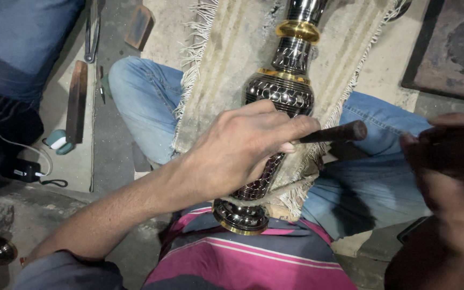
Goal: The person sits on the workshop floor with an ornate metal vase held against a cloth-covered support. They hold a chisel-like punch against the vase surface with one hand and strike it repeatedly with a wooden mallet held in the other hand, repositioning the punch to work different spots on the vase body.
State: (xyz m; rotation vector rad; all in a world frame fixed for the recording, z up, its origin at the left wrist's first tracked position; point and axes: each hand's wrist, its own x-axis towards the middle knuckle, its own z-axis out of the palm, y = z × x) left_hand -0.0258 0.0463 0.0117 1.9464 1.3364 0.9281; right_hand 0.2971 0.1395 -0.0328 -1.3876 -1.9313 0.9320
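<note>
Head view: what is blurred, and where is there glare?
Head view: the right hand is motion-blurred and dark; the left hand, its dark tool and the metal vase are sharp; bright glints on the vase's polished bands; corners fall into shadow.

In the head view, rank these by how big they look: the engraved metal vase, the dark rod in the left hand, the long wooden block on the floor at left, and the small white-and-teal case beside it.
1. Engraved metal vase, clearly largest.
2. Long wooden block and dark rod: unsure; the left hand hides part of the rod, which is also nearer the camera.
3. White-and-teal case, smallest.

Dim, dusty concrete floor
</note>
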